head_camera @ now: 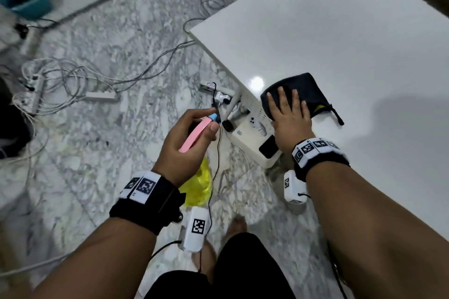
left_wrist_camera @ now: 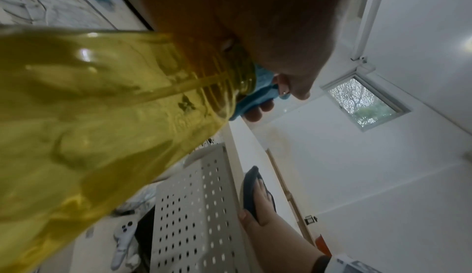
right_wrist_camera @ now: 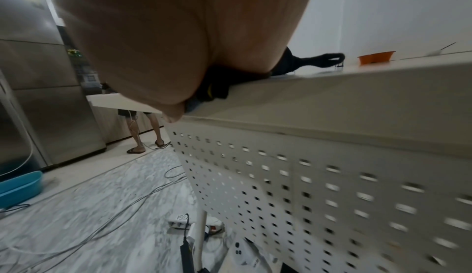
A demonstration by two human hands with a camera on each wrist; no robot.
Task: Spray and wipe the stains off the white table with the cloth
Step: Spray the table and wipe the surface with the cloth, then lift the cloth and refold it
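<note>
Pressing flat on the cloth [head_camera: 298, 94], right hand [head_camera: 289, 116]; left hand [head_camera: 187, 143] grasps spray bottle [left_wrist_camera: 89, 126], yellow in wrist view.

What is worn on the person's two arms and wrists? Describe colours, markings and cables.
Both forearms are bare, with no sleeves. Each wrist wears a black band: left wristband, right wristband. White blocks printed with black square markers sit on top, and a white marked camera pod with a thin black cable hangs beneath.

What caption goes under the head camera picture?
Right hand presses the cloth flat at the table edge; left hand holds the spray bottle over the floor.
</note>
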